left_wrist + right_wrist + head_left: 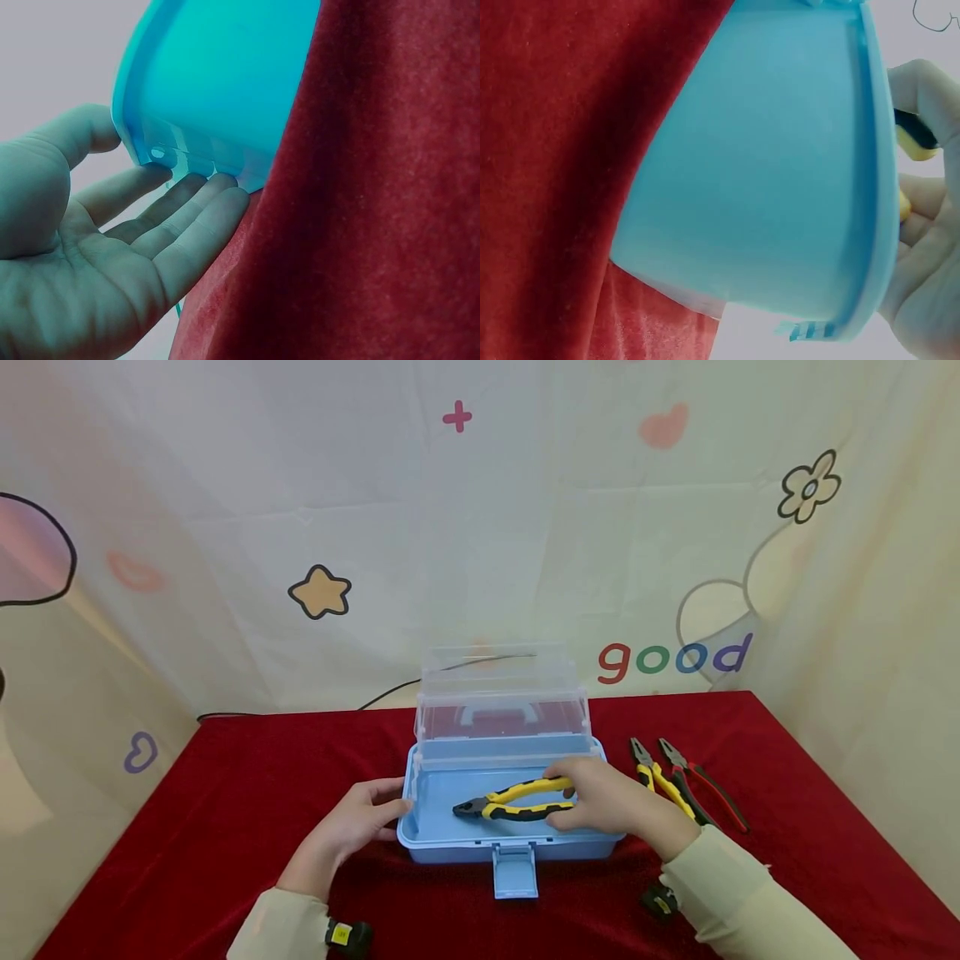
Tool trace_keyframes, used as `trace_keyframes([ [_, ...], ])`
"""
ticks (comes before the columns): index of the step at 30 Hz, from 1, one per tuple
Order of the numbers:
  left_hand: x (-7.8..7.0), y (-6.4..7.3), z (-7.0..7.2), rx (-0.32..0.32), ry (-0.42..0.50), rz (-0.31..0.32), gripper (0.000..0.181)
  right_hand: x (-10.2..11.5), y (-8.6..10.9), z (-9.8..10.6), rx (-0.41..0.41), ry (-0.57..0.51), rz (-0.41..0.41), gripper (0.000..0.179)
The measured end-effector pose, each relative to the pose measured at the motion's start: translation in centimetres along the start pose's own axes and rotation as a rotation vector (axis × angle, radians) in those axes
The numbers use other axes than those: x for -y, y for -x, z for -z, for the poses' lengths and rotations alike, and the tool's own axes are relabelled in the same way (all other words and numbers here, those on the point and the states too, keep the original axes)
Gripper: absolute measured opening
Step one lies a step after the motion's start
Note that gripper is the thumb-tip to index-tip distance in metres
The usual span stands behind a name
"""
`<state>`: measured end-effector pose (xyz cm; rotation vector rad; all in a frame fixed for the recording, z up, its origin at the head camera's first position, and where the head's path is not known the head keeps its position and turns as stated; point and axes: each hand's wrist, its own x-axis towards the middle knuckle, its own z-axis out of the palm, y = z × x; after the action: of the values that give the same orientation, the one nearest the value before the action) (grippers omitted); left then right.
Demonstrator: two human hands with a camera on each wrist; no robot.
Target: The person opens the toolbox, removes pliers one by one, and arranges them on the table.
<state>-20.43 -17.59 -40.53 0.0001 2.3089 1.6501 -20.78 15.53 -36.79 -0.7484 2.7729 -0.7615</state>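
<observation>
A light-blue toolbox with its clear lid raised stands in front of me. My left hand holds its left end, the thumb at the rim and the fingers against the outside, as the left wrist view also shows. Inside the box, my right hand grips the handle ends of yellow-and-black combination pliers. Their dark nose points left over the box floor, and the two handles are spread apart. In the right wrist view, the box wall hides most of the pliers.
Right of the box lie two more pliers, one yellow-and-black and one red-and-black, partly behind my right forearm. The box's front latch hangs down. A red cloth covers the table, with a printed curtain behind it.
</observation>
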Motion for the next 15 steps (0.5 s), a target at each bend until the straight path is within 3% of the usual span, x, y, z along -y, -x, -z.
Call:
trace_keyframes([
  [15, 0.0, 0.0, -0.1, -0.004, 0.007, -0.007, 0.049, 0.0, 1.8, 0.0, -0.116, 0.037, 0.081, 0.051],
])
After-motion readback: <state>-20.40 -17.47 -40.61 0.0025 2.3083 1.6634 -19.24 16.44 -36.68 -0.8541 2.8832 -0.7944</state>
